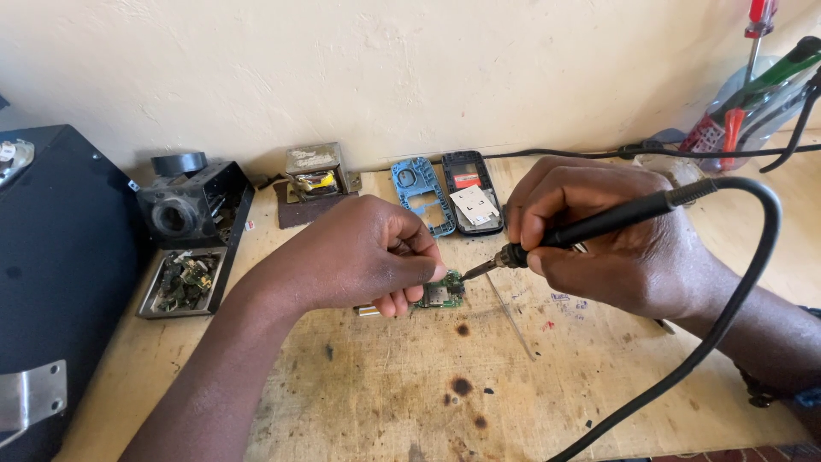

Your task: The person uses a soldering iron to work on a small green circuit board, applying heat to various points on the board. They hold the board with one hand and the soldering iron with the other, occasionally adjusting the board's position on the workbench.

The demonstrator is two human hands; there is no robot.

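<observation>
The left hand (368, 257) pinches a little green board (442, 293). At its 3 o'clock, the right hand (599, 235) grips a soldering iron (590, 224).

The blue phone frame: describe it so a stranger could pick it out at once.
Start at the back edge of the wooden table, by the wall. The blue frame lies flat there, between a small transformer to its left and a black phone shell to its right. It alone is blue, an empty frame full of cut-outs.
</observation>
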